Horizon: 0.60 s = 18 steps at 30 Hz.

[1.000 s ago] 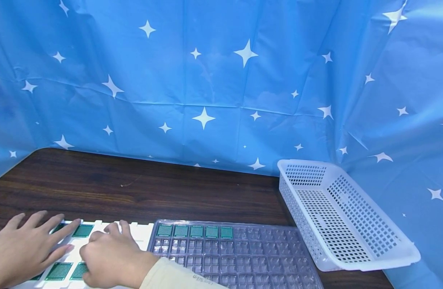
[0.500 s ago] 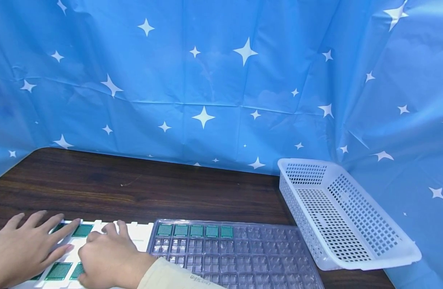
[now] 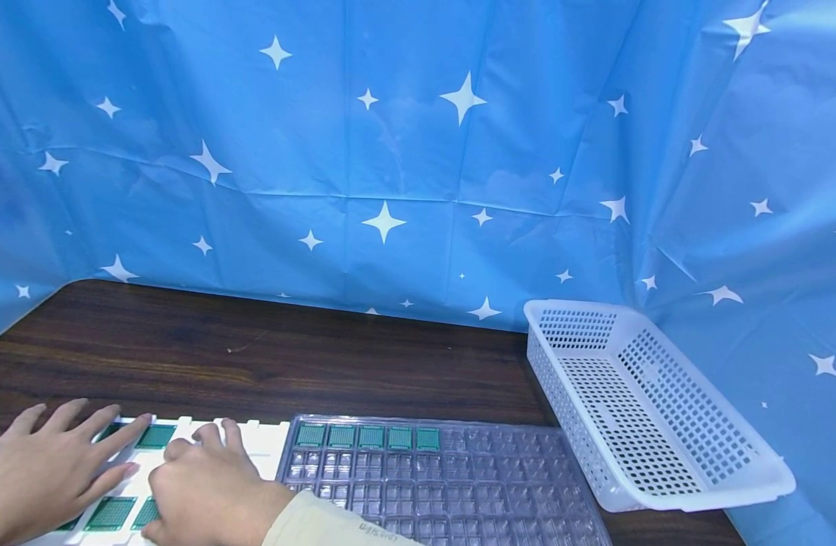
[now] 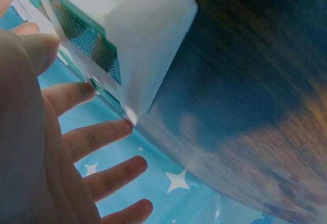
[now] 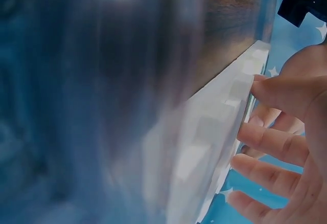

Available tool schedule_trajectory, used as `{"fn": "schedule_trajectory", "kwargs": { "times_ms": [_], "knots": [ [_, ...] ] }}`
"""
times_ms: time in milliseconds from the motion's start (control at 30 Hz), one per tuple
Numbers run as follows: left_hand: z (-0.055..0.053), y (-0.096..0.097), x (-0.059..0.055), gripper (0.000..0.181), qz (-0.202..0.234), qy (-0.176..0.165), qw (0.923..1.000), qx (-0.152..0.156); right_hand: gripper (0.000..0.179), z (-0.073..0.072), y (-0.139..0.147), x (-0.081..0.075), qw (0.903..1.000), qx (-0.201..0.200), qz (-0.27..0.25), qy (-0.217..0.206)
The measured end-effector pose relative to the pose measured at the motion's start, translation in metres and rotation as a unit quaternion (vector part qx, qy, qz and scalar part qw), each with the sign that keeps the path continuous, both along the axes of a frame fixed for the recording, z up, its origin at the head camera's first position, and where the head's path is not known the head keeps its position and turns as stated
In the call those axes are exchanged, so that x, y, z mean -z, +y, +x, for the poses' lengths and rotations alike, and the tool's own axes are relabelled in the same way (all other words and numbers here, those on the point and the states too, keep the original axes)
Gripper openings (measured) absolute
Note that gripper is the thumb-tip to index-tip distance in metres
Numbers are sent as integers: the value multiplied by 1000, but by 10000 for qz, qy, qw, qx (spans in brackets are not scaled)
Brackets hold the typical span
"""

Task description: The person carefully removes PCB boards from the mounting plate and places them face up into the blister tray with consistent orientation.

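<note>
At seven o'clock, the left hand is resting, fingers spread, on the white tray bearing green circuit boards, while the right hand is lying over it, its grasp impossible to tell, and a sideways push could be dislodging some boards.

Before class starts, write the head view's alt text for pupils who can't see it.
A person's left hand and right hand are over a white tray of green boards; a clear compartment tray beside it shows five more boards. A white basket stands at right before a starry blue curtain.
</note>
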State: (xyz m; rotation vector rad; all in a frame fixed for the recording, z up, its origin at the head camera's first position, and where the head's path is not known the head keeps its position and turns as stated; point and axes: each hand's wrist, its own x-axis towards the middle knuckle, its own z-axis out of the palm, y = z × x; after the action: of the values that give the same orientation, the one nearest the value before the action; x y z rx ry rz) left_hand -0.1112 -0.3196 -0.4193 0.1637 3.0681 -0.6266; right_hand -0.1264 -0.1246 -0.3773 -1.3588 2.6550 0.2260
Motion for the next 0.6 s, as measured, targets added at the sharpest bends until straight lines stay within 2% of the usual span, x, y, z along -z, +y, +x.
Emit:
{"fn": "schedule_trajectory", "kwargs": {
  "times_ms": [600],
  "knots": [
    [1,0,-1,62,40,99,9999,94,16,3,-1,1,9997,114,55,192]
  ]
}}
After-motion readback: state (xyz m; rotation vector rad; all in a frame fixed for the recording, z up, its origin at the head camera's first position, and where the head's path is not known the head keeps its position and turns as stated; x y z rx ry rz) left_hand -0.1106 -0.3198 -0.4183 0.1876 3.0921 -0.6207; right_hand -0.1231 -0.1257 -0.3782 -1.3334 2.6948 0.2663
